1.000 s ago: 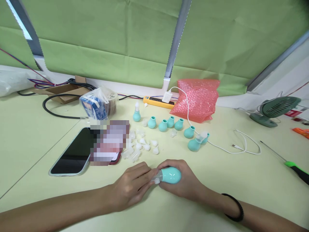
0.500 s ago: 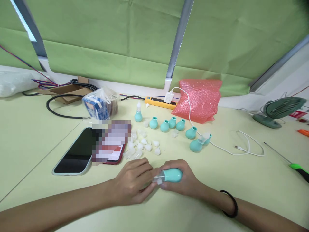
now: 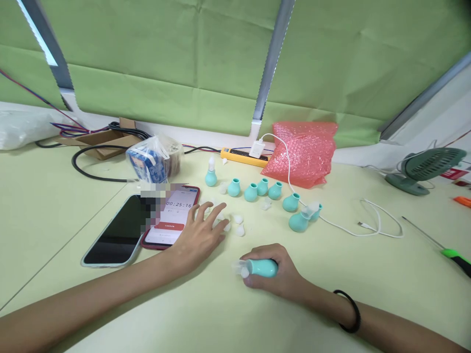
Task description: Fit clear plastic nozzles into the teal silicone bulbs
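My right hand (image 3: 274, 269) is wrapped round a teal nasal aspirator bulb (image 3: 264, 267), which lies sideways with a clear plastic nozzle piece (image 3: 241, 268) at its left end. My left hand (image 3: 202, 233) is open, fingers spread over a group of small white tips and clear pieces, and partly hides them. Two white tips (image 3: 239, 225) show just right of its fingers. Farther back stand several teal bulbs (image 3: 250, 192) with open necks. One bulb (image 3: 211, 177) at the left stands upright with a clear nozzle fitted; another (image 3: 299, 222) at the right has a clear piece at its neck.
Two phones (image 3: 114, 235) lie left, the red-cased one (image 3: 171, 215) beside my left hand. Behind are a bagged blue box (image 3: 147, 162), a yellow power strip (image 3: 241, 156) and a pink bubble-wrap bag (image 3: 303, 154). A white cable (image 3: 346, 228), screwdriver (image 3: 423, 233) and green fan (image 3: 430, 166) are right.
My left hand has let go of the clear nozzle piece and moved up and left to the small white tips, its fingers spreading. My right hand stays in place with the bulb.
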`<state>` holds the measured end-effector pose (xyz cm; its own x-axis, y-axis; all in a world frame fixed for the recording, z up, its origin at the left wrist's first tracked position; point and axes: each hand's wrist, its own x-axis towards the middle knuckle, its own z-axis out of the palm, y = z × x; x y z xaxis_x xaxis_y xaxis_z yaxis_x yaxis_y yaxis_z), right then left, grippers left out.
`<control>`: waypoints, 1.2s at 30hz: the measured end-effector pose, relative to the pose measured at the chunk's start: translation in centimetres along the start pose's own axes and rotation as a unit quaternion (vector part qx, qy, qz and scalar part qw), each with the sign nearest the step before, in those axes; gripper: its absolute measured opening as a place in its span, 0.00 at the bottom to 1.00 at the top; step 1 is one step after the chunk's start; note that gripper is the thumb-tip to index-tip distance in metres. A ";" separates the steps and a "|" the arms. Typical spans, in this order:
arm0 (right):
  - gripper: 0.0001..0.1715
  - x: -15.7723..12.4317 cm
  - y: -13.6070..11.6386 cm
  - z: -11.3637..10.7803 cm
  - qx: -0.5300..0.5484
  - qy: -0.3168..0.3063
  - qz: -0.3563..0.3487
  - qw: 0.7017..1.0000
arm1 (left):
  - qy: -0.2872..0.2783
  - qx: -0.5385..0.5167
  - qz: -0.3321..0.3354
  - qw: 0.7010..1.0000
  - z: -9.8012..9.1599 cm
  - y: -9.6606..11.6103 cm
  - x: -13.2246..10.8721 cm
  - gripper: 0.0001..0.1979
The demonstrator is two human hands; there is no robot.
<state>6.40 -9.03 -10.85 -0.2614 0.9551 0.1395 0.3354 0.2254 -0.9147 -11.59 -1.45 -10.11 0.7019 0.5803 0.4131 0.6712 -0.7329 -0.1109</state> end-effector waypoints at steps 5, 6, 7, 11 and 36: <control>0.09 0.0 -0.1 0.0 0.001 0.016 -0.002 1.000 | 0.038 -0.032 0.084 0.995 0.4 -0.1 -0.4 0.08; 0.09 0.0 -0.2 -0.1 -0.004 0.017 -0.006 1.000 | 0.037 -0.040 0.101 0.993 0.5 -0.1 -0.5 0.09; 0.09 0.0 -0.3 -0.1 -0.009 0.022 -0.009 1.000 | 0.036 -0.050 0.113 0.992 0.5 -0.1 -0.6 0.10; 0.08 0.0 -0.4 0.0 -0.034 0.079 -0.002 0.996 | 0.070 -0.119 0.118 0.983 0.5 0.1 -1.1 0.11; 0.09 -0.1 0.1 0.0 -0.124 0.046 -0.058 0.990 | -0.152 -0.645 -0.218 0.716 -1.4 0.7 -0.6 0.11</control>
<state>6.43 -9.12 -10.99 -0.2318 0.9307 0.2829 0.5218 0.3644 -0.7713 -11.88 -2.83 -9.15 0.6436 0.7607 -0.0848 0.2011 -0.0612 0.9777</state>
